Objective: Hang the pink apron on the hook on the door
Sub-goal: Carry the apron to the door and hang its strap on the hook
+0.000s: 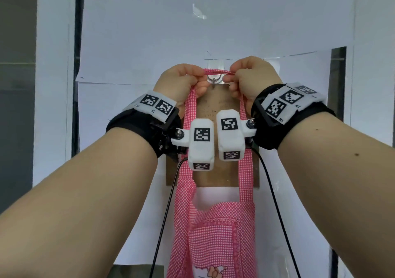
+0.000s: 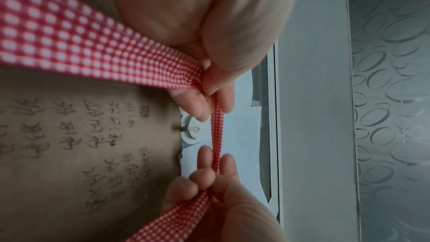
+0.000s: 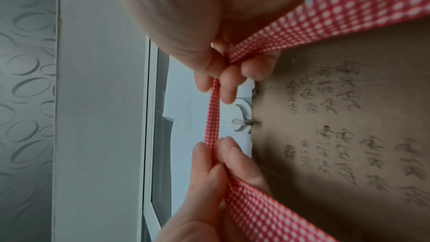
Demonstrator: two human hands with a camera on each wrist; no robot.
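1. The left hand (image 1: 181, 81) has its grip closed on the neck strap (image 1: 215, 72) of the pink apron (image 1: 213, 230), thumb and fingers pinching the gingham band just left of the hook (image 1: 214, 81).
2. The right hand (image 1: 249, 77) pinches the same strap on the other side of the hook, fingers curled tight round the cloth.
3. Between the two hands the strap is stretched into a narrow, taut band, lying level just above the metal hook; whether it touches the hook cannot be told.
4. The hook sits on a clear adhesive plate (image 1: 214, 64) stuck to the paper-covered door (image 1: 139, 43).
5. Below the hook hangs a brown cardboard sheet (image 1: 213, 104) with handwritten characters.
6. The apron's bib hangs down in front of the cardboard, between the forearms.
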